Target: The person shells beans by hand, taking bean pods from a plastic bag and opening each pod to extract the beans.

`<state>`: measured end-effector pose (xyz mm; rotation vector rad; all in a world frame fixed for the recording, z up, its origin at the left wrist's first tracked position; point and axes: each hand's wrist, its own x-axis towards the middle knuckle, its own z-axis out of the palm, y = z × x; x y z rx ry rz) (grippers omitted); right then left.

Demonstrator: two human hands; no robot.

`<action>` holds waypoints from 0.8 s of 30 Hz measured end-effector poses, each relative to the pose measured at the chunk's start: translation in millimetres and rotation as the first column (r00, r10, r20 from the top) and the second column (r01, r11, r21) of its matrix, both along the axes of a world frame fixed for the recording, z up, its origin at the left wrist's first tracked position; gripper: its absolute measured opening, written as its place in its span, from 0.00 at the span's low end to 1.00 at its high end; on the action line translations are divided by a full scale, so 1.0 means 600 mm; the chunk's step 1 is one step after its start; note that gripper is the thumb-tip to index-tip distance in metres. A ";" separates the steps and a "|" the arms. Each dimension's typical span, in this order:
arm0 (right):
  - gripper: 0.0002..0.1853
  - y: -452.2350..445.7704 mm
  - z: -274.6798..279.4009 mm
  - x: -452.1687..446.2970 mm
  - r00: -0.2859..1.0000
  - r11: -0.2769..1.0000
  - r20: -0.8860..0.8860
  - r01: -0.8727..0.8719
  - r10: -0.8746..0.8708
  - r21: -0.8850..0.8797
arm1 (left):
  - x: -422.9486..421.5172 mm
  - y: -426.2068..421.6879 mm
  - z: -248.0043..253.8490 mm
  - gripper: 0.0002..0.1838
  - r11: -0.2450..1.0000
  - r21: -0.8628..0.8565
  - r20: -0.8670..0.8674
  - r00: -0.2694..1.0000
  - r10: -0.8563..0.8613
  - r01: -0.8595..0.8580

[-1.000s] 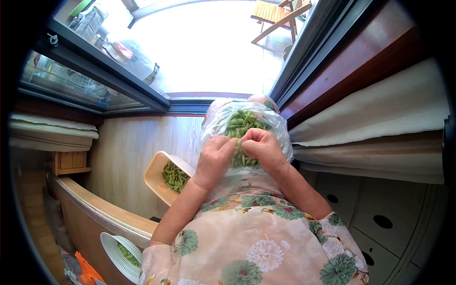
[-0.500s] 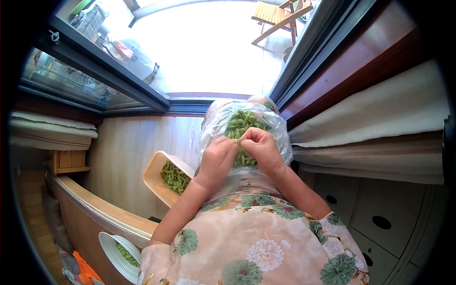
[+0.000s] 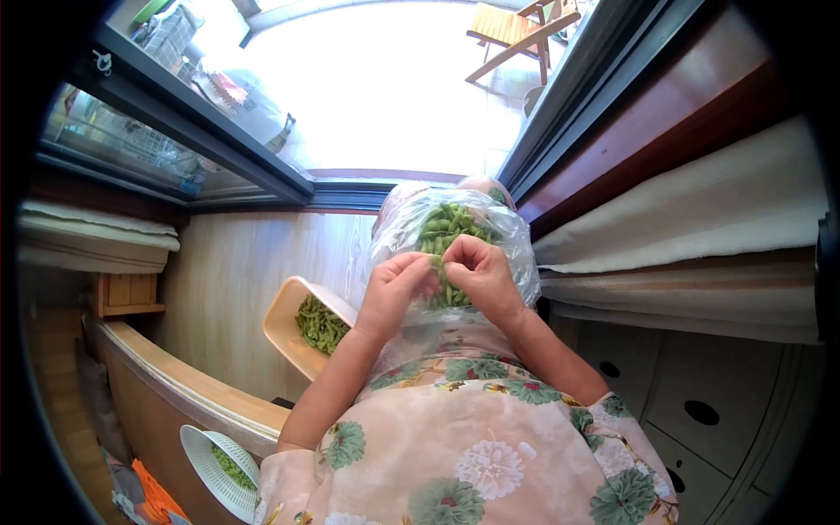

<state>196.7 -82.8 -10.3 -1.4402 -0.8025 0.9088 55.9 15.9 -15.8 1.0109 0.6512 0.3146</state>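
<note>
A clear plastic bag (image 3: 518, 249) lies open across my lap, with many green soybean pods (image 3: 451, 219) in it. Above these pods my two hands meet. Between the fingertips is a small green soybean pod (image 3: 436, 261), mostly covered by the fingers. My left hand (image 3: 392, 284) pinches it from the left with thumb and forefinger, the other fingers loosely curled. From the other side my right hand (image 3: 486, 276) grips it, fingers bent inward.
On the floor to the left stands a tilted peach-coloured bin (image 3: 282, 328) holding pods (image 3: 322, 325). A white colander (image 3: 199, 455) with shelled green beans (image 3: 232, 468) sits lower left, beside a wooden-edged panel (image 3: 192, 376). Curtains (image 3: 682, 227) hang at right; a wooden chair (image 3: 507, 31) stands beyond the doorway.
My left hand has turned slightly, and its fingers are a little straighter and less curled. My right hand stays nearly in place at the pod.
</note>
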 end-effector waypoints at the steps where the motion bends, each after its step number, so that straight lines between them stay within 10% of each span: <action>1: 0.01 0.000 0.003 -0.001 1.000 1.000 0.023 -0.003 0.003 0.000 | -0.001 0.001 0.001 0.12 0.998 -0.061 0.005 1.000 0.007 -0.006; 16: 0.02 0.001 0.004 -0.007 0.998 0.997 -0.055 -0.030 0.033 0.069 | 0.000 -0.002 0.001 0.10 0.947 -0.318 0.098 0.993 0.073 -0.038; 24: 0.02 0.001 0.007 -0.009 0.953 0.992 0.290 0.057 -0.088 0.116 | 0.005 -0.012 -0.017 0.08 0.979 0.120 -0.095 0.980 0.174 -0.162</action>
